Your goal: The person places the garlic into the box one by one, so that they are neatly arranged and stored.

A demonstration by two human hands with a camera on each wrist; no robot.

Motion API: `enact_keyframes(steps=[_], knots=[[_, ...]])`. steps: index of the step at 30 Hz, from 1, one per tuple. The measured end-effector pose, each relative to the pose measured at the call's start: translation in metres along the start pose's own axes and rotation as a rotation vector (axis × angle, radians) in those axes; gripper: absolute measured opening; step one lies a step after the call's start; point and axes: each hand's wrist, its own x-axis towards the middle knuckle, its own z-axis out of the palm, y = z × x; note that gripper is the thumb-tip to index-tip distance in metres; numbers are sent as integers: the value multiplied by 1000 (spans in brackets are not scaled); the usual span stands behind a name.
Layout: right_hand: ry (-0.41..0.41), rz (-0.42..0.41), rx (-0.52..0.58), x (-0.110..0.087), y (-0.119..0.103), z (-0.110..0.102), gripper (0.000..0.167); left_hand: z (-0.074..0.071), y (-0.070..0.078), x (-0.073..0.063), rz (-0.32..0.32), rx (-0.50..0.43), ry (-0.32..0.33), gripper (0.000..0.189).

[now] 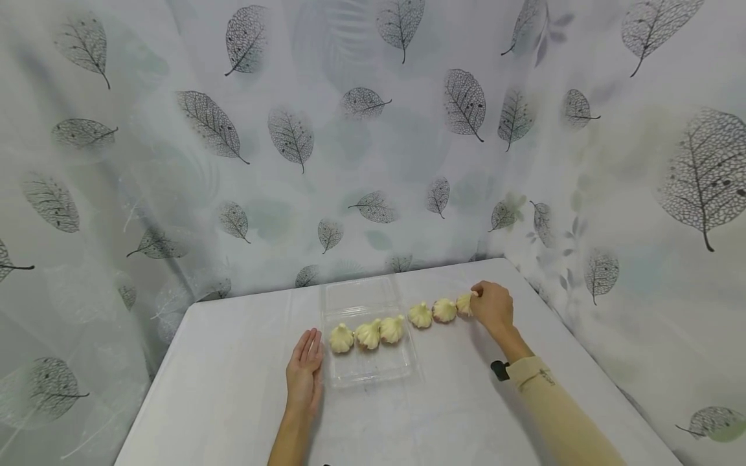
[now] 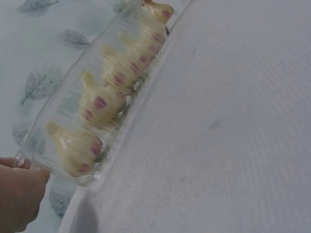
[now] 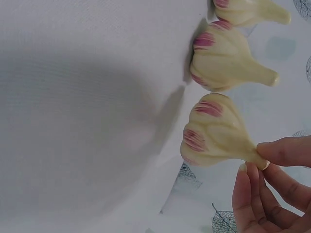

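Pinching one cream garlic bulb with pink patches [image 3: 214,128] by its thin neck, between thumb and fingers of the right hand [image 1: 494,305]. Cannot tell if lifted or touching the table. Just left of the right hand, in line with the pinched one, two more cream bulbs [image 1: 444,310]. Farther left, three boxed bulbs [image 1: 368,334], side by side in one see-through plastic box [image 1: 373,371]. Six bulbs in all: three in the box, three out. Holding the left hand [image 1: 304,372] flat, with straight fingers close together, touching the left end of the box. Just right of those fingers, the first of the boxed bulbs. Past the box, farther from both hands, one clear lid [image 1: 357,296], laid open. Behind the right hand, one black wrist thing [image 1: 500,370] and one tan sleeve [image 1: 562,417]. Under both hands, one white cloth-covered table [image 1: 443,414].
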Motion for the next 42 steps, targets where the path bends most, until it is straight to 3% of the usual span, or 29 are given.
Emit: enact_keyframes(steps=[12, 21, 28, 42], knots=[[27, -20, 23, 0, -10, -17, 25, -2, -1, -1, 12, -9, -38, 64], [49, -51, 49, -4, -23, -24, 21, -4, -1, -2, 26, 5, -35, 62], [59, -83, 65, -6, -32, -29, 20, -2, 1, 0, -5, -26, -6, 63], [68, -111, 91, -11, -44, -36, 18, -2, 2, 0, -7, -18, -18, 65]])
